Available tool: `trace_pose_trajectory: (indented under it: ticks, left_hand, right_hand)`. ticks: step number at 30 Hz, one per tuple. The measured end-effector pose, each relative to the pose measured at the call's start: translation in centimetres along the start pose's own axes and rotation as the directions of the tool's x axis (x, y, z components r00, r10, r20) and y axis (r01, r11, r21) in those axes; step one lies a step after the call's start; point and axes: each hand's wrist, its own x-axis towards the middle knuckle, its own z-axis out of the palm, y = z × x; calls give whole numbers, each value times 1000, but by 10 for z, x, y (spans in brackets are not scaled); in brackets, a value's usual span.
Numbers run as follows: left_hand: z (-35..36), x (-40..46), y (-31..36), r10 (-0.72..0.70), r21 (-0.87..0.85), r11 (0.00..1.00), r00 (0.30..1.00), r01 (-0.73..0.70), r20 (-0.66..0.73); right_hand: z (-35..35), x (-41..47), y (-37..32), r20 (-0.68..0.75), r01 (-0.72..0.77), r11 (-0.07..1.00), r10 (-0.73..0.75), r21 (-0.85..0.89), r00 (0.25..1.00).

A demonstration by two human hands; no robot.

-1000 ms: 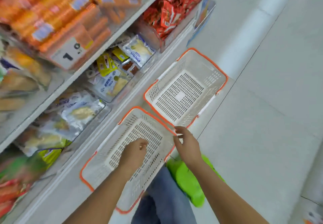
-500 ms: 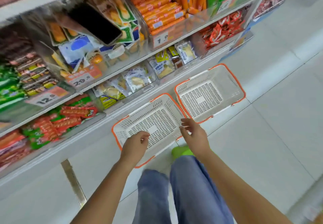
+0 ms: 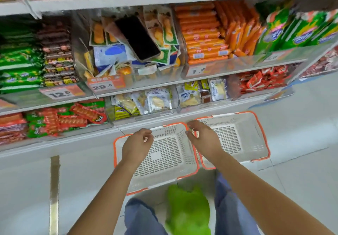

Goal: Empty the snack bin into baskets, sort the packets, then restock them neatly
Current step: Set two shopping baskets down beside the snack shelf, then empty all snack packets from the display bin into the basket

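Note:
Two empty white baskets with orange rims stand side by side on the floor below the shelves: the left basket (image 3: 164,161) and the right basket (image 3: 243,135). My left hand (image 3: 136,146) hovers over the left basket with fingers curled and nothing in it. My right hand (image 3: 203,137) hangs over the rims where the two baskets meet, fingers loosely bent, also holding nothing. Above them, a clear snack bin (image 3: 131,55) on the middle shelf holds mixed packets, with a black phone (image 3: 137,37) leaning among them.
Shelves carry orange sausage packs (image 3: 203,37), green packets (image 3: 18,60), and red packets (image 3: 261,81). A lower bin of pale packets (image 3: 146,102) sits just above the baskets. A green object (image 3: 188,211) lies on the floor between my knees.
The view has tilted up from the floor to face the shelves. Both hands have stayed over the baskets, which now sit square below me.

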Motion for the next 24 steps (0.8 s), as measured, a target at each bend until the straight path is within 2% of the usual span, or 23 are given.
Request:
trace_pose_trajectory:
  ticks: [6,11,14,17,19,22,24]
  left_hand:
    - [77,85,-15,-77,153,983,981,105,-180]
    - [103,127,-45,24,258,965,957,54,-290]
    - [108,150,-69,151,375,927,936,-22,-318]
    - [116,169,-100,256,471,880,895,-59,-365]
    - [124,180,-117,328,508,858,843,-77,-426]
    - [132,194,-126,362,451,887,756,-100,-545]
    - [137,199,-127,386,419,897,707,-139,-593]
  right_hand:
    - [24,117,87,119,289,941,-272,-176,955]
    - [74,181,100,61,579,787,-581,-212,812]
    - [106,210,91,49,658,697,-675,-286,736]
    - [135,233,89,-53,702,570,-791,-427,610]
    - [152,242,96,-114,713,506,-845,-485,522]
    - [166,245,106,-203,732,460,-886,-502,418]
    - [172,244,105,-235,726,455,-890,-516,390]
